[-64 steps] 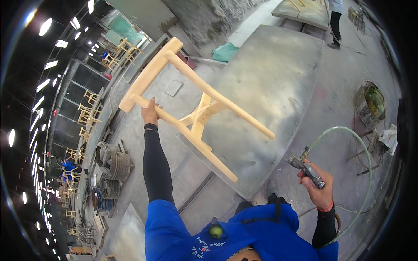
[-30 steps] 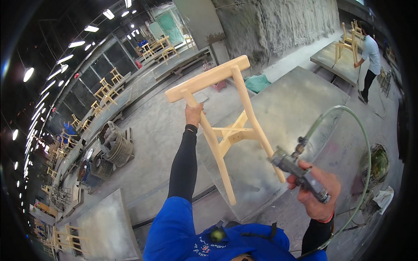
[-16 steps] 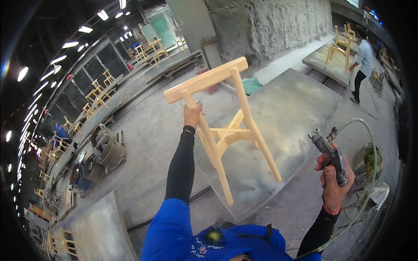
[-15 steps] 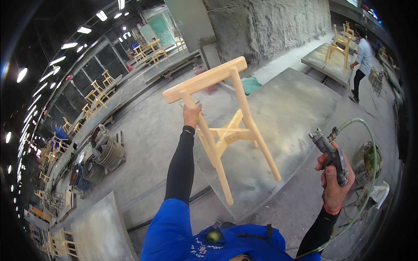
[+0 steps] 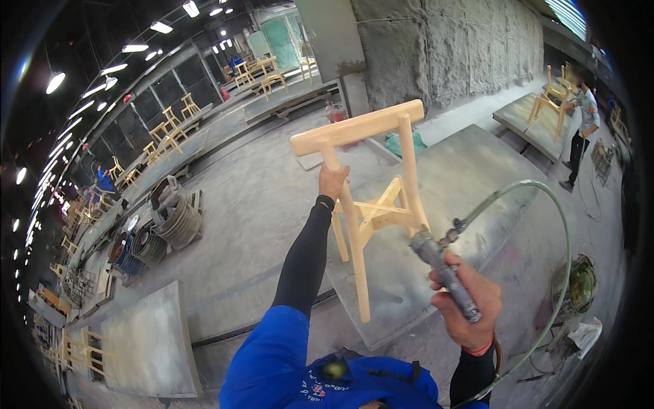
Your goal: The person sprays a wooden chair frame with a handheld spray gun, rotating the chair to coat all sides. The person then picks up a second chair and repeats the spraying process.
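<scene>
chair frame (image 5: 354, 235), joined, seatless, was clasped in left hand (image 5: 334, 183); spray gun (image 5: 443, 269) was gripped in right hand (image 5: 481, 300), work remaining untellable.

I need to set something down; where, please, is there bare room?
Free: far end of the slab, right of the green cloth; floor between drums and chair. Crowded: around the chair, by left hand and spray gun.

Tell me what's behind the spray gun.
Behind the spray gun, a wooden chair leg and the grey platform show; the leg's lower end and part of the platform are covered.
</scene>
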`<state>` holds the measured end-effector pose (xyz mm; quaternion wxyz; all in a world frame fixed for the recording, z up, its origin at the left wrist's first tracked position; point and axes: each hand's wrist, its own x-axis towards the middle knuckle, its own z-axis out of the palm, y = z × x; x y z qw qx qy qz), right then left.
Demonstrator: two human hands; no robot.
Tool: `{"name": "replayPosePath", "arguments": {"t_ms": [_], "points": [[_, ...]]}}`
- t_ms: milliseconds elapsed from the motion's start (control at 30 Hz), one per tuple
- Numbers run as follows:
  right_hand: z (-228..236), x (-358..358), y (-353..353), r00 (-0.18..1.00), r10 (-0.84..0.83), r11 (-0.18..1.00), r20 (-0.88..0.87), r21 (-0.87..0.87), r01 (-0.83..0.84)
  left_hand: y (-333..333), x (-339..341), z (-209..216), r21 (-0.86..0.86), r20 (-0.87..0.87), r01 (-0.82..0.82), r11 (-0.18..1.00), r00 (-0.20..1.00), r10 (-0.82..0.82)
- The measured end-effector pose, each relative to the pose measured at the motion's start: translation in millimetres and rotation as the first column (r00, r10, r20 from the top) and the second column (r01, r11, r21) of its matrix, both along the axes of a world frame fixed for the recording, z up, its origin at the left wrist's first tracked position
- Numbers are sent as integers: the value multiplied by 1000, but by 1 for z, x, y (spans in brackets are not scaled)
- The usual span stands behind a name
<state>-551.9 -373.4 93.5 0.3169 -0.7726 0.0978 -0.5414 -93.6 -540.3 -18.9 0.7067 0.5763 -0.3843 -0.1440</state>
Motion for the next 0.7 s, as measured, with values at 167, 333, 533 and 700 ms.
{"name": "replayPosePath", "arguments": {"t_ms": [167,333,533,700], "points": [[16,37,12,988,30,994,-151,-102,-45,7,-11,5,-9,14,7,1000,1000,-7],[17,42,18,981,109,989,-158,-86,-124,8,-14,4,-8,33,24,1000,999,-24],[-8,7,-1,997,-70,994,-12,85,71,5,-10,-9,-32,-17,87,996,996,-87],[-30,-43,-16,940,-332,915,76,269,301,3,4,-20,-30,-185,160,987,969,-162]]}}
